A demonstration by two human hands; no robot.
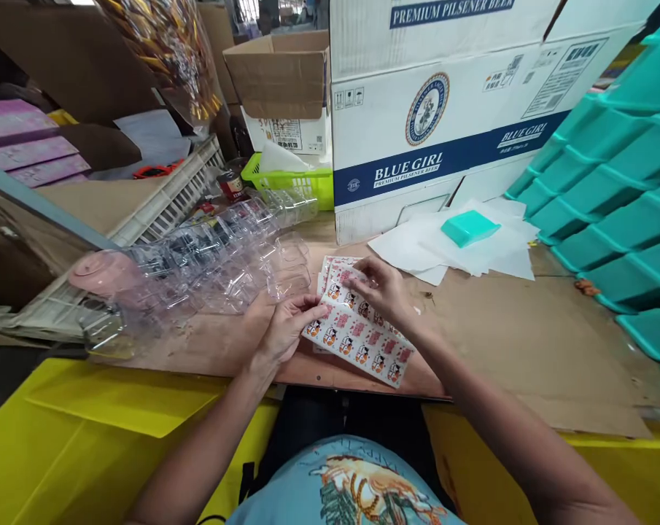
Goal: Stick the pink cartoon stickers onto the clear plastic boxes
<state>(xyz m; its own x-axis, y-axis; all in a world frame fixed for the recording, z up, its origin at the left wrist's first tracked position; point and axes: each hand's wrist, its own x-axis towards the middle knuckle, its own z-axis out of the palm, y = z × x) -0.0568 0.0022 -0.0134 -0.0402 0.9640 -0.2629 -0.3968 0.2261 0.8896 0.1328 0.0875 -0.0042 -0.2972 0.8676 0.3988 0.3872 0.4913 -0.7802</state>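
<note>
A sheet of printed stickers [354, 334], with rows of orange-and-white figures and pink designs, is tilted up over the table in front of me. Its left edge is pinched by my left hand [290, 321], thumb on top. My right hand [381, 290] reaches over the upper part, thumb and fingertips closed together at the pink row; whether a single sticker is between them is too small to tell. More sheets of the same kind lie beneath, showing at the top edge. Clear plastic containers [236, 270] lie in nested rows to the left of my left hand.
White cartons [395, 138] stand at the back. Stacked teal trays [608, 189] rise on the right. White papers [406, 244] bear a teal tray [469, 227]. A lime basket [321, 188], pink lid-like piece [103, 271] and white crate [190, 175] stand left. Cardboard [537, 350] covers the tabletop.
</note>
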